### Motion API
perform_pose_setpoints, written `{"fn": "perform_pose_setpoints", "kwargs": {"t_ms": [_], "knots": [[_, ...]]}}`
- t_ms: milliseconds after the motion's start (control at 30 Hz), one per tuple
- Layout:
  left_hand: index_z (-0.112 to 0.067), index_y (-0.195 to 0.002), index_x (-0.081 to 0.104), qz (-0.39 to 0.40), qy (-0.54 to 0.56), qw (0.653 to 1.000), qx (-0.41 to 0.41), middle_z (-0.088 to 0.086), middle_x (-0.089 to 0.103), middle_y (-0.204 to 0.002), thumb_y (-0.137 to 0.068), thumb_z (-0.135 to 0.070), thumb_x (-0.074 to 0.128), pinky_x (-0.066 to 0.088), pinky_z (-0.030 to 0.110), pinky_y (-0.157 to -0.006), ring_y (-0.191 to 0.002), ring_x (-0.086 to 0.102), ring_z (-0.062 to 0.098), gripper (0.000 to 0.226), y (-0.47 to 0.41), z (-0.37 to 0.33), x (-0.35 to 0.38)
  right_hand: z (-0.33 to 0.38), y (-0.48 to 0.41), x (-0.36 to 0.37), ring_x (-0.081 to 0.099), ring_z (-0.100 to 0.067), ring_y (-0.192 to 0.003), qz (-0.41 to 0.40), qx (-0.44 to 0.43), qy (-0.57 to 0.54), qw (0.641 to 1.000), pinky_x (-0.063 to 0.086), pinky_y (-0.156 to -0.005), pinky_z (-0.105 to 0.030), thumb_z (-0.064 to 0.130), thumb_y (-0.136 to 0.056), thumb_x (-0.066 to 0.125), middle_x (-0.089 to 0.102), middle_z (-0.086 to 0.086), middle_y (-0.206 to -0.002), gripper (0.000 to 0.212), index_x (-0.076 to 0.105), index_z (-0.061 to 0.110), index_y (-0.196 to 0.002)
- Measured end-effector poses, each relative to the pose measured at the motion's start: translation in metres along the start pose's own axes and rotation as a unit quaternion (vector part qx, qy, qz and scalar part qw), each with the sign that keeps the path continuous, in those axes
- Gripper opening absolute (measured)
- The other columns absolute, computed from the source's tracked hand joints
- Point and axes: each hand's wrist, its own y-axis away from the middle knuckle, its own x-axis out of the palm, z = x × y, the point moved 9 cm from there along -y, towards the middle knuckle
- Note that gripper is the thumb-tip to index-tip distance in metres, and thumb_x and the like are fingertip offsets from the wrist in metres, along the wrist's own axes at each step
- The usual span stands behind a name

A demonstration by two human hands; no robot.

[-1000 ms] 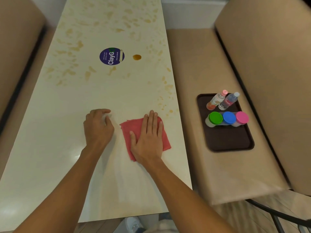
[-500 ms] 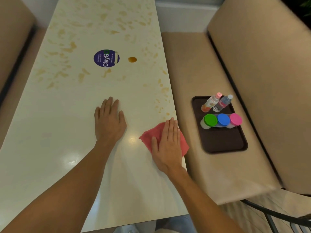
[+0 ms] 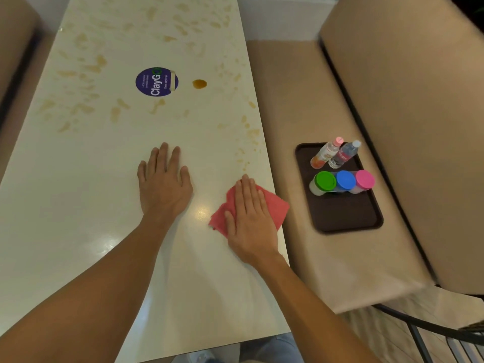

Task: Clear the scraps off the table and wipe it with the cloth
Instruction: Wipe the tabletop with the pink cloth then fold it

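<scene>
1. Across the far half of the bench, tan smears surround a purple sticker and a brown blob.
2. Left hand lies flat, fingers straight, on the glossy near part.
3. Right hand presses flat, fingers straight, on the red cloth at the bench's right edge.
4. Right of it, a dark tray of bottles and capped jars sits on a tan seat.

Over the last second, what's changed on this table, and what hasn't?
The right hand, pressed flat on the red cloth, slid it rightward to the right edge of the table. The left hand, curled beside the cloth a second ago, flattened onto the table. The purple sticker, the brown spot and the tray on the bench stayed put.
</scene>
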Motion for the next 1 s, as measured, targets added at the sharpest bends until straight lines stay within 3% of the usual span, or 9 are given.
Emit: {"fn": "perform_pose_setpoints", "kwargs": {"t_ms": [200,267,367,433,600,667,800,900,1000], "knots": [[-0.028,-0.166,0.024,0.003,-0.004,1.000,-0.004,-0.001,0.015,-0.175,-0.107,-0.047,0.018,0.008,0.048,-0.130,-0.161,0.009,0.020,0.062,-0.001,0.000,0.001,-0.042,-0.038,-0.008,-0.010,-0.027,-0.160,-0.038,0.207,0.010,0.977,0.009,-0.130,-0.045,0.049,-0.108,0.013,-0.009,-0.017,-0.173,0.075,-0.003,0.000,-0.163],[-0.028,-0.166,0.023,0.005,-0.007,1.000,-0.006,-0.001,0.014,-0.175,-0.108,-0.046,0.020,0.007,0.048,-0.130,-0.161,0.009,0.019,0.061,-0.001,0.001,0.001,-0.029,-0.049,-0.006,-0.010,-0.027,-0.160,-0.022,0.159,0.020,0.987,0.008,-0.130,-0.046,0.048,-0.108,0.012,-0.009,-0.017,-0.173,0.074,-0.002,0.000,-0.163],[-0.028,-0.166,0.022,0.007,-0.008,1.000,-0.003,-0.001,0.013,-0.175,-0.108,-0.046,0.020,0.007,0.048,-0.129,-0.161,0.009,0.020,0.061,0.000,0.000,0.000,0.001,-0.023,-0.004,-0.014,-0.018,-0.160,0.021,-0.051,0.006,0.998,0.003,-0.131,-0.042,0.049,-0.111,0.017,-0.010,-0.008,-0.174,0.071,-0.001,0.008,-0.165],[-0.028,-0.167,0.022,0.008,-0.011,1.000,-0.004,-0.002,0.013,-0.176,-0.108,-0.046,0.019,0.007,0.048,-0.129,-0.161,0.008,0.019,0.061,-0.001,0.000,0.001,-0.007,-0.007,-0.005,-0.015,-0.014,-0.159,0.023,-0.080,-0.001,0.997,0.001,-0.131,-0.039,0.053,-0.111,0.020,-0.010,-0.004,-0.174,0.073,-0.002,0.011,-0.166],[-0.028,-0.166,0.022,-0.001,-0.009,1.000,-0.002,-0.001,0.014,-0.175,-0.108,-0.046,0.019,0.008,0.048,-0.129,-0.161,0.009,0.020,0.061,-0.002,0.000,0.000,-0.037,-0.042,-0.010,-0.010,-0.023,-0.161,-0.038,0.162,0.009,0.986,0.006,-0.130,-0.044,0.052,-0.108,0.017,-0.007,-0.012,-0.174,0.077,-0.002,0.005,-0.165],[-0.027,-0.166,0.023,-0.003,-0.012,1.000,-0.001,0.000,0.016,-0.175,-0.108,-0.046,0.020,0.009,0.049,-0.129,-0.161,0.011,0.021,0.061,-0.001,0.000,0.000,-0.022,-0.055,-0.007,-0.008,-0.023,-0.161,-0.029,0.111,0.014,0.993,0.006,-0.130,-0.044,0.049,-0.108,0.017,-0.005,-0.013,-0.174,0.074,0.001,0.005,-0.165],[-0.025,-0.163,0.031,-0.010,-0.008,1.000,-0.001,0.003,0.025,-0.172,-0.107,-0.043,0.029,0.014,0.049,-0.128,-0.158,0.021,0.025,0.059,-0.002,-0.003,-0.001,0.002,-0.021,-0.003,-0.013,-0.014,-0.160,0.026,-0.091,-0.005,0.996,0.002,-0.131,-0.039,0.049,-0.111,0.019,-0.009,-0.003,-0.174,0.069,0.000,0.013,-0.166],[-0.016,-0.150,0.048,-0.033,-0.019,0.999,0.001,0.011,0.043,-0.160,-0.101,-0.037,0.042,0.028,0.051,-0.117,-0.143,0.039,0.033,0.054,-0.013,-0.007,-0.007,-0.025,-0.025,-0.009,-0.009,-0.016,-0.160,-0.014,0.005,0.010,1.000,0.002,-0.131,-0.039,0.049,-0.111,0.018,-0.005,-0.006,-0.175,0.070,0.001,0.010,-0.166],[-0.013,-0.147,0.050,-0.040,-0.011,0.999,0.024,0.014,0.047,-0.155,-0.098,-0.035,0.039,0.030,0.052,-0.116,-0.141,0.041,0.035,0.054,-0.021,-0.012,-0.007,-0.033,-0.059,-0.014,-0.006,-0.023,-0.161,-0.038,0.122,0.024,0.991,0.007,-0.130,-0.044,0.048,-0.109,0.014,-0.002,-0.012,-0.174,0.071,0.003,0.006,-0.165]]}}
